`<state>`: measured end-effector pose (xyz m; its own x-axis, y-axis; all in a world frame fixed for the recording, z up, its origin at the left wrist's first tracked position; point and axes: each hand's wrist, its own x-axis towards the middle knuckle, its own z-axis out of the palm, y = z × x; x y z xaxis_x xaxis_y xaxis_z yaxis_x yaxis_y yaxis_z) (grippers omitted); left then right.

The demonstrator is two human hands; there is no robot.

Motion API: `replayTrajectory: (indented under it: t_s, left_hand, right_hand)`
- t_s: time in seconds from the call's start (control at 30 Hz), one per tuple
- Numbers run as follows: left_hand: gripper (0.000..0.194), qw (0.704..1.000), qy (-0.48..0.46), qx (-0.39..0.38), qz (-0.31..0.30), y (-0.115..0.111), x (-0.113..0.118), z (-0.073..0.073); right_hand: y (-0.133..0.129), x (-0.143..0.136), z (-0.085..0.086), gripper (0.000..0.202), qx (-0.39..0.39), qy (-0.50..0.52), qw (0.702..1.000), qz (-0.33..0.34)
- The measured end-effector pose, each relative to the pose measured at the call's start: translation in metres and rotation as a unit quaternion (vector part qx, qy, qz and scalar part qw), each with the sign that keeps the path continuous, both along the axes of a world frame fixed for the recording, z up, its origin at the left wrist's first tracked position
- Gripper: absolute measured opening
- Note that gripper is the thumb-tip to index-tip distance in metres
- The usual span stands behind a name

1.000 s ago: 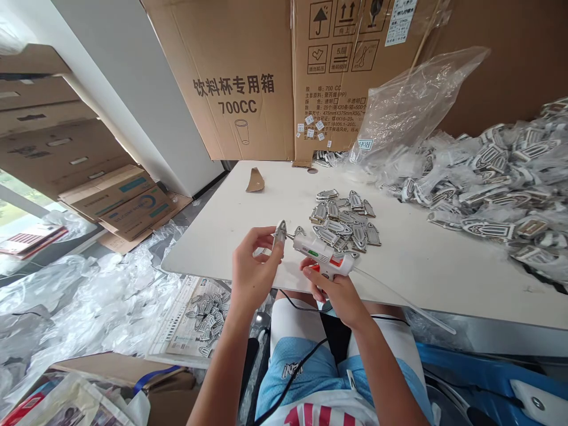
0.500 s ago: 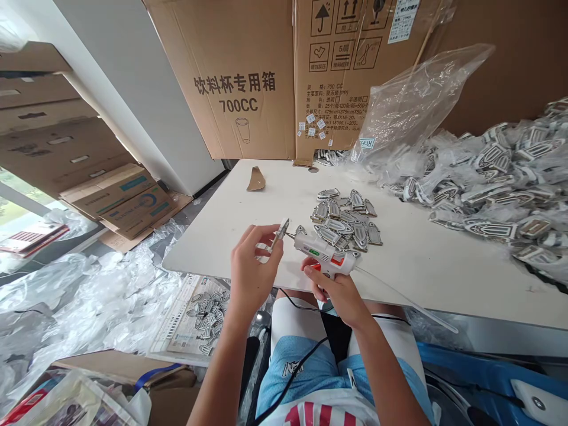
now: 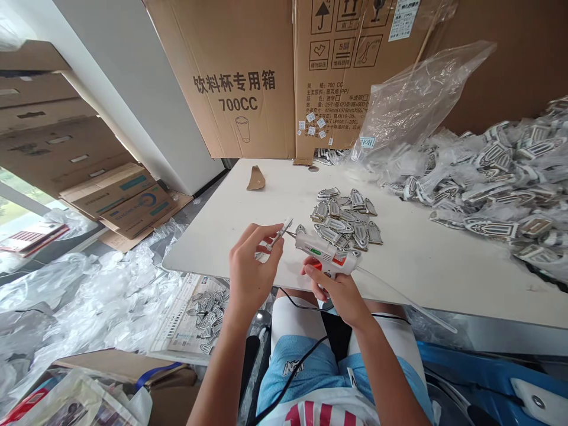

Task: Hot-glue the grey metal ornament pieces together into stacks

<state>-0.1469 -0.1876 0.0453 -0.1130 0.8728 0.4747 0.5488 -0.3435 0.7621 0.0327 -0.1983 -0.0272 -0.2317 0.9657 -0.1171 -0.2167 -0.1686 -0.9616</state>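
My left hand (image 3: 255,260) pinches a small pale metal piece (image 3: 281,232) edge-on between thumb and fingers, above the white table (image 3: 217,231). A white hot glue gun (image 3: 322,251) is gripped in my right hand (image 3: 335,290), fingers around its handle by the red trigger. Its nozzle points left, right beside the held piece; whether they touch I cannot tell. A clear glue stick (image 3: 406,299) trails from the back of the gun. Behind the gun lies a pile of pointed, frame-like metal pieces (image 3: 344,219).
Many similar pieces in plastic bags (image 3: 488,177) are heaped at the right. A large cardboard box (image 3: 248,77) stands at the back, and a cardboard scrap (image 3: 256,178) lies on the table. More pieces rest on a newspaper (image 3: 177,331) at lower left. A black cord (image 3: 293,378) crosses my lap.
The small metal piece has tilted further over to the right in my left hand. The glue gun has shifted very slightly to the right; the piles are unchanged.
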Motion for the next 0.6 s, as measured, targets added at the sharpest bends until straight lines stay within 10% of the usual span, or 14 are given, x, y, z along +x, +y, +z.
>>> replayTrajectory:
  t_s: [0.6]
  left_hand:
    - [0.027,0.977,-0.196,-0.078,0.015,0.009,-0.005,-0.013]
  right_hand:
    - [0.000,0.004,-0.003,0.038,0.016,0.011,0.999,0.045]
